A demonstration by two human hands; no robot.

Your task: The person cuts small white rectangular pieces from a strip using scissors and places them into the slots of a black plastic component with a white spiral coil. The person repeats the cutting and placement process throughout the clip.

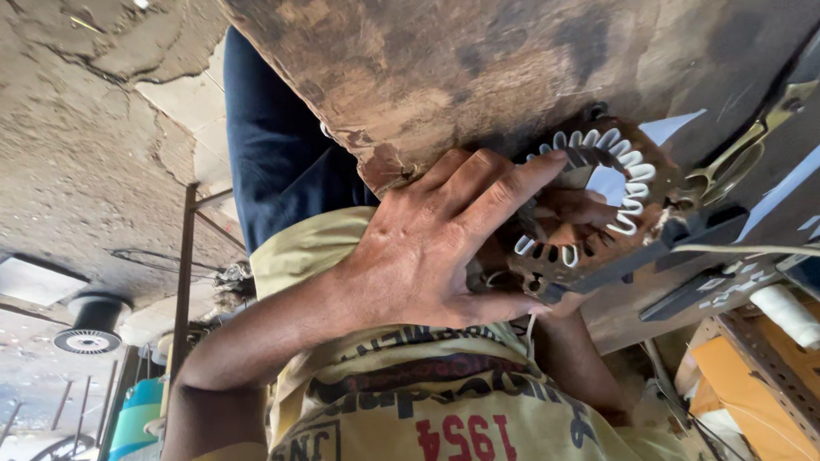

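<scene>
Your near hand (pixel 428 245) lies flat over the stator (pixel 581 215), fingers spread, index finger stretched along its toothed rim, thumb under its lower edge. It presses and steadies the part rather than clenching it. The view is turned over, so which hand this is cannot be told for sure; by the forearm's run it reads as your left.

Your other hand is mostly hidden behind the stator; only its forearm (pixel 575 362) shows below, so its state cannot be told.

The stator is a rust-brown ring of slots, with white insulation strips (pixel 629 176) standing in the slots along one arc. It rests on the worn wooden surface (pixel 454 66), near the edge closest to your body.

Just beyond the stator, scissors (pixel 745 153) lie on the surface. A white roll (pixel 789 312) sits on a metal rack (pixel 773 366) off the surface's corner.
</scene>
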